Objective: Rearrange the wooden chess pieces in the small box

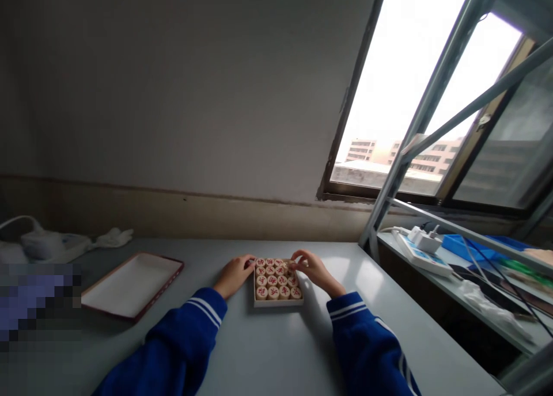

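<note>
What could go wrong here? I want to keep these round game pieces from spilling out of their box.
The right hand pinches a piece at the far right corner of the box; lifting it carelessly might nudge the tightly packed pieces out of their rows. The left hand only touches the box's far left edge, so the shallow box could slide on the smooth table.

Head view, forward over table point(268, 350)

On a grey table point(276, 350), a small box point(277, 301) holds rows of round game pieces point(277, 280) with red marks. The left hand point(234, 275) rests against its left edge, while the right hand point(314, 270) pinches a piece at its far right corner. A shallow lid point(132, 285) lies well to the left.
</note>
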Available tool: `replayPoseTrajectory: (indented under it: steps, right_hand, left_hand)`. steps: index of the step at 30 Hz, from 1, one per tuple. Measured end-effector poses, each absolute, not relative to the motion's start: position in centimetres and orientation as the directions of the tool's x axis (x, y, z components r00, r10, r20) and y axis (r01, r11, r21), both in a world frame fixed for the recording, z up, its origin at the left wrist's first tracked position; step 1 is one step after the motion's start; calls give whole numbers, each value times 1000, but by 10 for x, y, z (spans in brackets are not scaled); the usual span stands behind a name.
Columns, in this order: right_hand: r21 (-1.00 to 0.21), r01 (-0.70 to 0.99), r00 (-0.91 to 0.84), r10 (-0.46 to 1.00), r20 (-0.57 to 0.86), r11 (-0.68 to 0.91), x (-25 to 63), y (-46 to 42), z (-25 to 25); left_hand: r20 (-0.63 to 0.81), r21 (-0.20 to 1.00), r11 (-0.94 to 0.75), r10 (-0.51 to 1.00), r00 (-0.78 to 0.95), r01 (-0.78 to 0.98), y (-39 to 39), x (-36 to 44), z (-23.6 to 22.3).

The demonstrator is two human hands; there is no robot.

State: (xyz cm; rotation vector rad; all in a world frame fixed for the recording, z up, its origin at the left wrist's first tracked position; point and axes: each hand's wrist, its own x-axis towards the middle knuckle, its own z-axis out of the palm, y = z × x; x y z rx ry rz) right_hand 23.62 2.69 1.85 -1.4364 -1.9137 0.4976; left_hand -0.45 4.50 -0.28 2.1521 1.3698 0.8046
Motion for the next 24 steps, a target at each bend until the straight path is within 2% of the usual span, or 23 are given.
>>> replayPoseTrajectory:
  steps: [3, 5, 7, 10, 12, 14, 15, 19, 24]
  right_hand:
    - [-758, 610, -118, 972, 202, 232, 250, 29, 18]
    - [-730, 671, -60, 991, 119, 129, 259, 28, 16]
    - [-669, 742, 29, 994, 103, 47, 264, 27, 11]
    - [-575, 818, 143, 960, 239, 22, 263, 26, 6]
    - [-475, 879, 153, 917, 368, 44, 259, 26, 9]
    - [-404, 904, 47, 909, 414, 137, 254, 25, 15]
    - [-400, 893, -40, 921, 388, 207, 251, 23, 19]
    - [-465, 793, -348, 919, 184, 393, 240, 15, 29]
    - [-483, 768, -388, 905, 173, 421, 234, 13, 25]
  left_hand:
    - [234, 654, -399, 914, 330, 642, 43, -5, -1]
    - [240, 652, -404, 913, 331, 641, 43, -5, -1]
    - [242, 654, -410, 909, 338, 636, 44, -5, -2]
    - [232, 659, -407, 910, 343, 633, 46, -4, -4]
    - [232, 660, -400, 913, 335, 636, 46, -4, -4]
    - [233, 660, -399, 914, 331, 637, 46, -4, -4]
    - [232, 662, -398, 914, 332, 635, 46, -4, -4]
    - [214, 672, -388, 917, 335, 631, 46, -4, -3]
    - [225, 652, -392, 918, 328, 649, 46, -4, -4]
